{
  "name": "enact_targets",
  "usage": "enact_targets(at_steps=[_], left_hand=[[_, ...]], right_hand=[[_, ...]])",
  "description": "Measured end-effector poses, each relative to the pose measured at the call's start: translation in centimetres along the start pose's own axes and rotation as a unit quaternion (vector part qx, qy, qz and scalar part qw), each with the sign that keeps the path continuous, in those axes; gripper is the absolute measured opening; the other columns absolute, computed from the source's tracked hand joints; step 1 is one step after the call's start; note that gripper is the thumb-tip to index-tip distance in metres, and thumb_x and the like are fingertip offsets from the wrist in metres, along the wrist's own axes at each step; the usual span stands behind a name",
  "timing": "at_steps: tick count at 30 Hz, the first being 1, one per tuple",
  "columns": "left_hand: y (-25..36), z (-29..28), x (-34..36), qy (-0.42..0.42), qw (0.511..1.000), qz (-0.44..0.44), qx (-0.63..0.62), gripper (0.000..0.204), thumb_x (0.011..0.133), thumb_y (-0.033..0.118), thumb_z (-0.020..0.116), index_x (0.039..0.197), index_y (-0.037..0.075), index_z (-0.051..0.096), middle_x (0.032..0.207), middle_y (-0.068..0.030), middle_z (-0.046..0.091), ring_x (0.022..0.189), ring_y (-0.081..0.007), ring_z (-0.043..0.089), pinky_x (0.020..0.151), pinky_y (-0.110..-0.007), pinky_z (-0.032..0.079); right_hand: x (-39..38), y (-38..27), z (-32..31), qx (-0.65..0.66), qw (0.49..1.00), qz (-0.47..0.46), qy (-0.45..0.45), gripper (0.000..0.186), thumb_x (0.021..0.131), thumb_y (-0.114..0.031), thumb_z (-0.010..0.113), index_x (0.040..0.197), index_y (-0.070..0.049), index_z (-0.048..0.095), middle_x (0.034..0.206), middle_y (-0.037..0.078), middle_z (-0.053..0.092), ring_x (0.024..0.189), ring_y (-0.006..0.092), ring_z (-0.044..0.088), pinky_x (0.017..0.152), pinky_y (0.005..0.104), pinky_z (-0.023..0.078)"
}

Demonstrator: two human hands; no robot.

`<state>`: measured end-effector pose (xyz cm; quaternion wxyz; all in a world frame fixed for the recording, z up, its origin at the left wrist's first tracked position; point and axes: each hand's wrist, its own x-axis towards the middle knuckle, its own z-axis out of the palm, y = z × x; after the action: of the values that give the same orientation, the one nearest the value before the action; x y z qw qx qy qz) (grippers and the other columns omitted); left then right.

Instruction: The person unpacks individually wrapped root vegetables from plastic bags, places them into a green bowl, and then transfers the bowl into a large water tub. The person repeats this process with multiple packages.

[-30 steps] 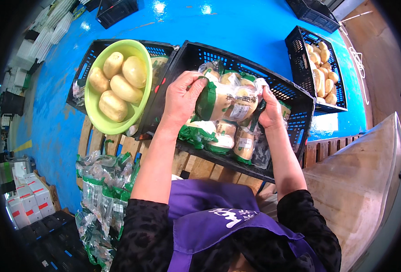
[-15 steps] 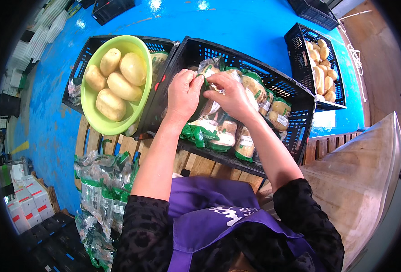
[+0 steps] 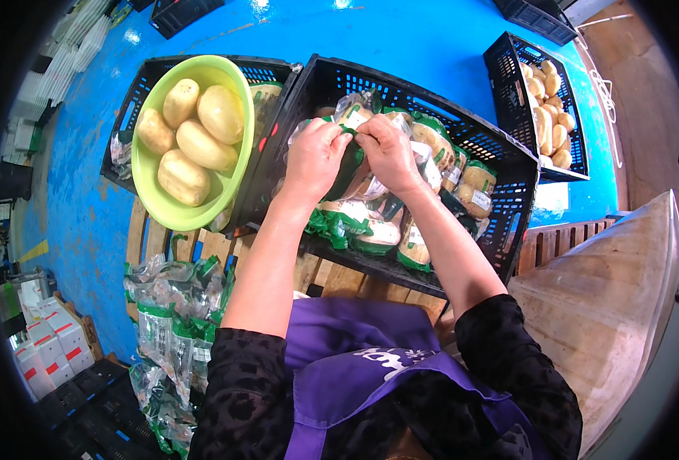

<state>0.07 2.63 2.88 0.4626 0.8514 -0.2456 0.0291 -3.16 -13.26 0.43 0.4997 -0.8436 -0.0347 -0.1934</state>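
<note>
My left hand (image 3: 315,159) and my right hand (image 3: 391,156) are close together over a black plastic crate (image 3: 401,277). Both pinch the green edge of a clear-and-green plastic bag (image 3: 347,167), their thumbs and fingertips almost meeting. The hands partly cover this bag, so its contents are hard to make out. Around it in the crate lie several packed bags of pale vegetables (image 3: 476,192), with green ends and white labels. One such bag (image 3: 378,234) lies below my hands, beside a crumpled green bag end (image 3: 336,225).
At left a lime-green bowl (image 3: 141,180) of large pale oval vegetables (image 3: 205,146) sits on another black crate (image 3: 125,123). Empty-looking bags (image 3: 174,322) hang in a bunch below it. A crate of vegetables (image 3: 501,84) stands far right on the blue floor (image 3: 447,46). A wooden pallet (image 3: 339,280) lies beneath.
The fingers of my right hand have drawn in from a looser, spread hold to a pinch beside my left fingertips. My left hand keeps its pinch.
</note>
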Motion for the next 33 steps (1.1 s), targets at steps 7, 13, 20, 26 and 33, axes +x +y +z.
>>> enact_targets(at_steps=[7, 13, 20, 26, 33], left_hand=[[-0.4, 0.9, 0.5, -0.049, 0.999, -0.009, -0.005, 0.011, 0.089, 0.012, 0.062, 0.091, 0.001, 0.059, 0.083, -0.0132, 0.06, 0.074, -0.0248, 0.058, 0.067, -0.035, 0.046], [-0.5, 2.5, 0.1, -0.018, 0.997, -0.034, -0.063, 0.015, 0.094, 0.014, 0.057, 0.086, 0.001, 0.056, 0.078, -0.0146, 0.061, 0.069, -0.0268, 0.059, 0.064, -0.036, 0.046], [-0.1, 4.0, -0.1, 0.04, 0.987, -0.15, -0.033, 0.023, 0.093, 0.021, 0.059, 0.083, 0.0, 0.057, 0.076, -0.02, 0.064, 0.072, -0.0373, 0.062, 0.065, -0.044, 0.047], [-0.3, 4.0, 0.5, 0.043, 0.979, -0.195, 0.043, 0.026, 0.092, 0.024, 0.059, 0.083, -0.001, 0.057, 0.079, -0.0227, 0.065, 0.077, -0.0425, 0.063, 0.069, -0.05, 0.048], [-1.2, 4.3, 0.7, 0.044, 0.97, -0.153, 0.183, 0.027, 0.093, 0.025, 0.054, 0.085, 0.0, 0.059, 0.08, -0.0237, 0.065, 0.081, -0.0435, 0.063, 0.074, -0.05, 0.048]], right_hand=[[-1.2, 0.3, -0.4, -0.048, 0.997, -0.004, -0.06, 0.01, 0.083, -0.007, 0.056, 0.092, -0.004, 0.062, 0.091, 0.017, 0.059, 0.09, 0.0385, 0.059, 0.075, 0.0456, 0.047], [0.7, 0.6, -2.5, -0.025, 0.98, 0.005, -0.197, 0.012, 0.08, -0.011, 0.059, 0.087, -0.002, 0.062, 0.091, 0.019, 0.061, 0.088, 0.0395, 0.059, 0.076, 0.0445, 0.048], [-0.5, 0.4, -0.7, -0.072, 0.995, -0.006, -0.065, 0.006, 0.079, -0.009, 0.059, 0.078, -0.004, 0.061, 0.082, 0.016, 0.059, 0.077, 0.0385, 0.06, 0.067, 0.0467, 0.048], [-1.3, -1.0, 0.5, -0.162, 0.981, -0.106, 0.001, 0.005, 0.08, -0.008, 0.058, 0.076, -0.006, 0.057, 0.077, 0.013, 0.056, 0.068, 0.0367, 0.059, 0.059, 0.0458, 0.048], [-2.5, -1.6, -1.0, -0.145, 0.986, -0.085, 0.011, 0.002, 0.079, -0.002, 0.063, 0.079, -0.004, 0.062, 0.078, 0.013, 0.058, 0.067, 0.0345, 0.061, 0.059, 0.0404, 0.049]])
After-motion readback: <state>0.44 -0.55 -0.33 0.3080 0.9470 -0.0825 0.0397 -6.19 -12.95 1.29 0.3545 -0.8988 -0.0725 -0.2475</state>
